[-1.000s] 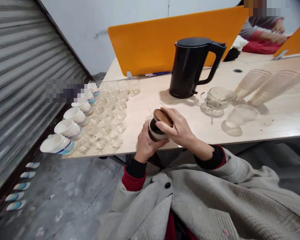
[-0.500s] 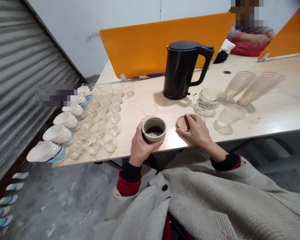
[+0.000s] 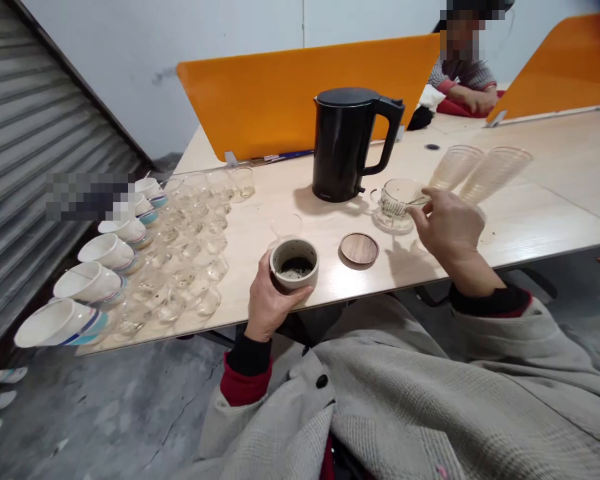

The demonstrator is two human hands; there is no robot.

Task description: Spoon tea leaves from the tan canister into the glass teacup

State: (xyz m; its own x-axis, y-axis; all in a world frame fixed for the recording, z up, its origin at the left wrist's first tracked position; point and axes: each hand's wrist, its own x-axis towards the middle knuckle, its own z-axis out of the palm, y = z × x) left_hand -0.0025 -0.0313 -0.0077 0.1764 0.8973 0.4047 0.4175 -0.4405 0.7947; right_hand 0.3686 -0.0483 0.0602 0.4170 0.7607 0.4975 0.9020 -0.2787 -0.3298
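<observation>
My left hand (image 3: 273, 293) is wrapped round a small grey cup (image 3: 294, 275) with dark leafy bits inside, held above the table's front edge. My right hand (image 3: 453, 227) reaches over the right side of a clear glass cup (image 3: 397, 200) that has a handle and stands on a glass saucer. Thumb and forefinger pinch the handle of a thin spoon (image 3: 419, 201), whose lower end lies in the glass cup among dark leaf pieces. A round wooden lid (image 3: 359, 247) lies flat on the table between my hands.
A black electric kettle (image 3: 341, 147) stands behind the lid, before an orange divider (image 3: 280, 93). Rows of clear cups (image 3: 180, 247) and white paper cups (image 3: 105, 253) fill the left side. Stacked plastic cups (image 3: 495, 173) stand at right. Another person's hands (image 3: 480, 100) rest beyond the divider.
My right hand has let go of the wooden lid, which now lies on the table, and moved right to the spoon in the glass cup. My left hand still holds the grey cup.
</observation>
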